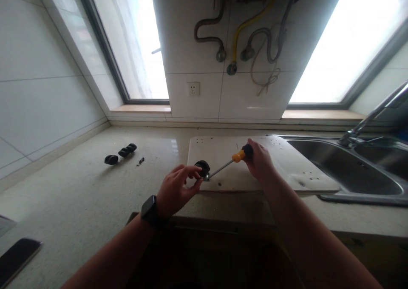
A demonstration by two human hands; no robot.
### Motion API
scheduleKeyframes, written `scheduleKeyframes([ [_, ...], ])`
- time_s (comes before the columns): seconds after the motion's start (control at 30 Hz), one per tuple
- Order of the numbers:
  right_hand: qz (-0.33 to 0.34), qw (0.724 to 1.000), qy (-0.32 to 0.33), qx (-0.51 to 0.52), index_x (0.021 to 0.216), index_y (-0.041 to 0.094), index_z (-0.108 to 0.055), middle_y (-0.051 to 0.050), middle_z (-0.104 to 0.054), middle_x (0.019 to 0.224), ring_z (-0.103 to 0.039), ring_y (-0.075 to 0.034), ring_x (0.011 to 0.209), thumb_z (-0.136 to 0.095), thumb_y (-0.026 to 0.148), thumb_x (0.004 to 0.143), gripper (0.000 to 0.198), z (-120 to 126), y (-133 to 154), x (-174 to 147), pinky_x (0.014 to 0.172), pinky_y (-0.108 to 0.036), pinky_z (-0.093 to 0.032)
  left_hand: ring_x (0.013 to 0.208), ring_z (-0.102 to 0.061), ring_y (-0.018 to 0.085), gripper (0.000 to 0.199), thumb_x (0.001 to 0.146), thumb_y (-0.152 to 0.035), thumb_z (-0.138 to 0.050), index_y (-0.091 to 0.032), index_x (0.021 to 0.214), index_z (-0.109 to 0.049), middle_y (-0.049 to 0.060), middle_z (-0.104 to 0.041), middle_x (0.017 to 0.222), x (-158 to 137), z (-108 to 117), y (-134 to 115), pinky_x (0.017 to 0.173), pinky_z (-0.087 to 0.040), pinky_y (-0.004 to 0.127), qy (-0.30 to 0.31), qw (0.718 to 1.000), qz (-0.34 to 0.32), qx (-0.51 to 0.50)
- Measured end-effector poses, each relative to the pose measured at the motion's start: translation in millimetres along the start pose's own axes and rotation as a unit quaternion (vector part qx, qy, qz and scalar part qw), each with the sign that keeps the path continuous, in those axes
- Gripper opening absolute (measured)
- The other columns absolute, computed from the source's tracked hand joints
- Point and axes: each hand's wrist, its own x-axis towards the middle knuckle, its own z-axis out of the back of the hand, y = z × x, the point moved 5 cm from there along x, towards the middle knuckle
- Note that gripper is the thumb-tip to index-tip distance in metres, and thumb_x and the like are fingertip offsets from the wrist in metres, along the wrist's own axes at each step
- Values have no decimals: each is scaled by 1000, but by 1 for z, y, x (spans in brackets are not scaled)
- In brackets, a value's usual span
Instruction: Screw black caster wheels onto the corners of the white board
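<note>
My right hand is closed around the yellow and black handle of a screwdriver. Its shaft slants down to the left, and the tip meets the metal plate of a black caster wheel. That caster sits at the near left corner of a white board. Thumb and fingers of my left hand pinch at the caster's base, steadying it; a screw under the tip is too small to make out. Groups of small holes mark the board's other corners.
More black casters lie on the counter at left, beside a small pile of screws. A dark phone-like object rests at lower left. The board overlaps the steel sink under a faucet.
</note>
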Motion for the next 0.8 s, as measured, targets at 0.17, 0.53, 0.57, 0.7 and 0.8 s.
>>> scheduleKeyframes([
  [0.17, 4, 1000, 18, -10, 73, 19, -59, 3, -55, 67, -54, -10, 58, -83, 43, 67, 35, -2, -1, 0, 44, -20, -52, 81, -65, 16, 31, 87, -16, -72, -23, 116, -62, 1, -72, 87, -2, -3, -8, 70, -55, 28, -1, 1000, -25, 4],
  [0.53, 3, 998, 44, -39, 75, 19, -61, 1, -56, 71, -54, -12, 62, -84, 47, 64, 38, -4, -4, -2, 45, -22, -53, 86, -67, 18, 31, 88, -16, -71, -23, 117, -61, 2, -74, 90, -2, -5, -12, 76, -57, 33, 7, 999, -35, 2],
  [0.57, 3, 998, 43, -40, 75, 19, -61, 1, -56, 71, -54, -12, 62, -85, 48, 64, 39, -4, -4, -2, 45, -22, -53, 85, -67, 18, 32, 88, -16, -71, -23, 118, -61, 1, -74, 90, -2, -5, -12, 76, -57, 33, 7, 999, -38, 3],
  [0.7, 5, 998, 39, -44, 75, 19, -61, 1, -56, 71, -53, -12, 62, -85, 48, 63, 40, -5, -3, -2, 45, -22, -53, 86, -68, 19, 33, 89, -16, -71, -24, 119, -60, 2, -75, 93, -3, -5, -13, 76, -57, 34, 10, 998, -56, 12],
  [0.8, 7, 998, 36, -47, 75, 19, -60, 2, -54, 69, -53, -11, 61, -85, 49, 63, 41, -5, -3, -2, 45, -21, -52, 84, -67, 19, 30, 91, -17, -69, -23, 119, -60, 2, -75, 94, -3, -5, -15, 75, -56, 33, 14, 996, -75, 38],
])
